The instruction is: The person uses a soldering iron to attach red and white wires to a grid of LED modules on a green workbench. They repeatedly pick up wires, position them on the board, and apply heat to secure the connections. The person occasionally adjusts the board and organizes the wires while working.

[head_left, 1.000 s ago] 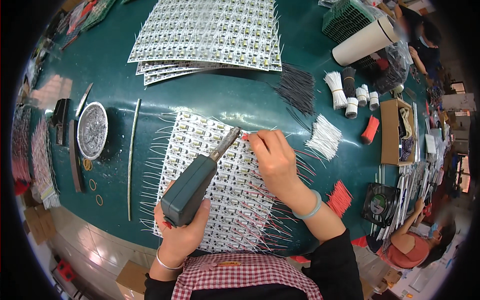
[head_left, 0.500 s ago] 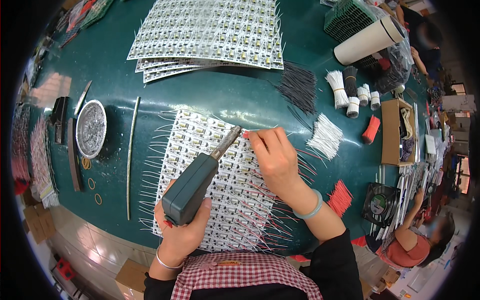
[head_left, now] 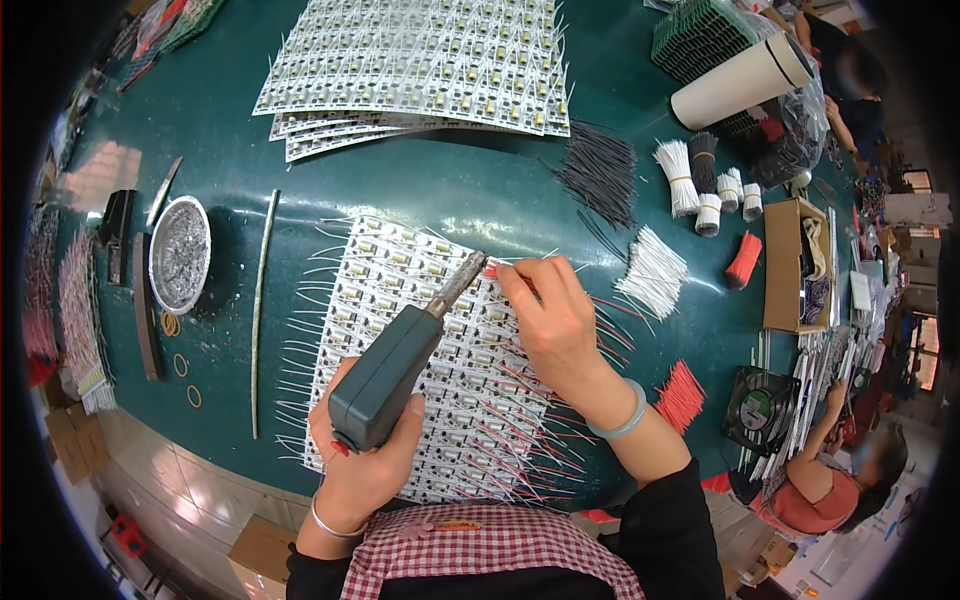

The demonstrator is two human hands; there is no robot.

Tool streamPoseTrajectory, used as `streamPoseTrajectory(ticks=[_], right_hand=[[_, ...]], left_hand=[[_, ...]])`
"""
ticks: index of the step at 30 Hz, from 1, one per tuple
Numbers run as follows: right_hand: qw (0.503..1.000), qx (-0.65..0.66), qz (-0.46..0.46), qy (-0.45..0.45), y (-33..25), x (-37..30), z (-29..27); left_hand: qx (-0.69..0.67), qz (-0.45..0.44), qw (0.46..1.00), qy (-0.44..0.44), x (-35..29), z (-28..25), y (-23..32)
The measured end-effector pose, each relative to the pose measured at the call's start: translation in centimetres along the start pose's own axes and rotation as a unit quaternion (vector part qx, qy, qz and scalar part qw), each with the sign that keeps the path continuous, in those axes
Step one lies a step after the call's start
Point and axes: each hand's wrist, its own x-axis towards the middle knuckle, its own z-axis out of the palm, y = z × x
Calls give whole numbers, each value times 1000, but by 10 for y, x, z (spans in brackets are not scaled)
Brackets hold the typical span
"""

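Observation:
My left hand (head_left: 368,470) is wrapped round a dark green soldering gun (head_left: 385,380). Its grey metal tip reaches to the upper right edge of a white circuit board panel (head_left: 400,262). Right beside that tip, my right hand (head_left: 552,315) pinches a short red wire (head_left: 491,270) between thumb and fingers, its end at the panel's edge. Small components cover the panel in rows. White wires stick out along its left side, while red and white ones stand out from its right side, partly under my right hand.
Panels are stacked (head_left: 420,70) at the back. Black wires (head_left: 596,175), white wires (head_left: 653,272) and red wires (head_left: 680,396) lie on the right, near a cardboard box (head_left: 785,265) and a fan (head_left: 760,410). A metal bowl (head_left: 180,255) stands left. Two other people are at the right.
The soldering gun has shifted very slightly up and to the right, its tip still by the red wire. My right hand has barely moved.

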Motion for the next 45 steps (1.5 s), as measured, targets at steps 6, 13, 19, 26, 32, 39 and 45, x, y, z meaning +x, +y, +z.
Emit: streamPoseTrajectory(ticks=[6, 13, 19, 26, 32, 39, 45], right_hand=[[1000, 8, -1, -5, 1, -1, -1], [1000, 3, -2, -3, 0, 0, -1], [1000, 1, 0, -6, -1, 0, -2], [1000, 5, -1, -2, -1, 1, -2], [1000, 3, 1, -3, -1, 0, -2], [1000, 4, -1, -2, -1, 0, -2], [1000, -3, -1, 0, 0, -1, 0]], left_hand=[[7, 12, 1000, 4, 0, 2, -2], [16, 28, 999, -4, 2, 4, -5], [26, 44, 999, 11, 1, 5, -8], [65, 54, 996, 3, 3, 3, 1], [38, 45, 998, 12, 3, 3, 6], [62, 42, 997, -5, 1, 2, -7], [54, 45, 998, -5, 3, 5, -6]])
